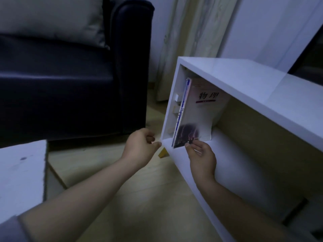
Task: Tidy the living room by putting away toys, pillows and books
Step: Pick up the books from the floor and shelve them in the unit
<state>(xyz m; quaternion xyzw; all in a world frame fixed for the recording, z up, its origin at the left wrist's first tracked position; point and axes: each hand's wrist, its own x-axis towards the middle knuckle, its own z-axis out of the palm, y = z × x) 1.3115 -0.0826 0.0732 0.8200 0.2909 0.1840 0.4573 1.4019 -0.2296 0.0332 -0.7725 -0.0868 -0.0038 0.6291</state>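
So the white shelf unit [244, 79] sits low on the wooden floor [139, 198], open at the front, and a couple of books stand at its far left end, leaning against the side wall. The front one is a pale book [197, 116] with two dark characters near the top of the cover and a purple, lightning-looking picture in the bottom corner. Tucked right behind it is another book with a blue spine [183, 105], mostly hidden.

The right hand [201, 158] pinches the lower front corner of the pale book between thumb and fingertips, right where the book meets the bottom board of the shelf. The left hand [139, 147] hangs just beside the shelf's left front corner, fingers loosely curled, nothing in it. Can't really tell if the thumb touches the shelf edge or is just very close.

A little yellow leg [163, 153] pokes out under that corner. To the left there's a dark sofa [70, 84] with a grey pillow [52, 18] propped on the seat against the back. A white table [21, 172] cuts into the lower left, and a pale curtain [183, 32] hangs behind the shelf. It's all pretty dim and a bit blurry, so the small text on the cover is unreadable
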